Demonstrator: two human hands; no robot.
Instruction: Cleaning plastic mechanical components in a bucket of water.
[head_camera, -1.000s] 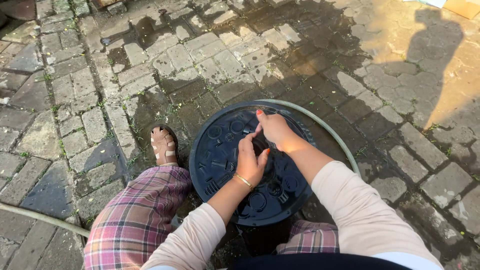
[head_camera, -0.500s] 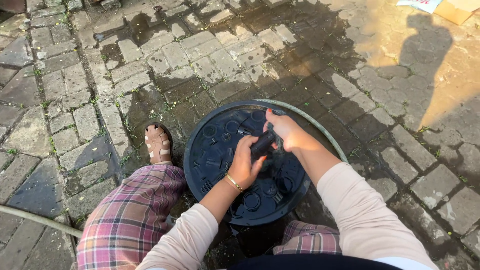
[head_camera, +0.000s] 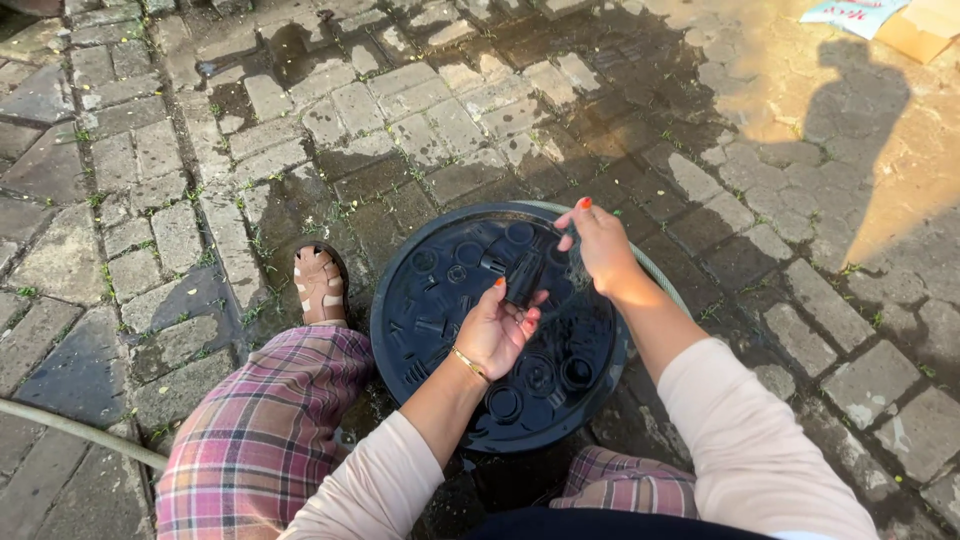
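1. Cradling a small black cylindrical piece (head_camera: 524, 278), the left hand (head_camera: 497, 330) lies palm up over the round black tray (head_camera: 440, 300), fingers curled loosely under the piece's lower end.
2. Above and to the right, the right hand (head_camera: 600, 243) pinches the piece's upper end with its fingertips, one finger sticking out straight.
3. So the piece sits tilted between both hands, above the tray's middle, which holds many round black parts.
4. Beside the tray's left rim, a sandalled foot (head_camera: 320, 283) rests on the wet stone paving (head_camera: 180, 200); a plaid-clad knee (head_camera: 262, 430) is below it.
5. A pale hose (head_camera: 70, 428) crosses the lower left corner.
6. At the top right corner, well apart, lie a tan cardboard box (head_camera: 925, 28) and a light blue printed sheet (head_camera: 850, 14) just beside it.
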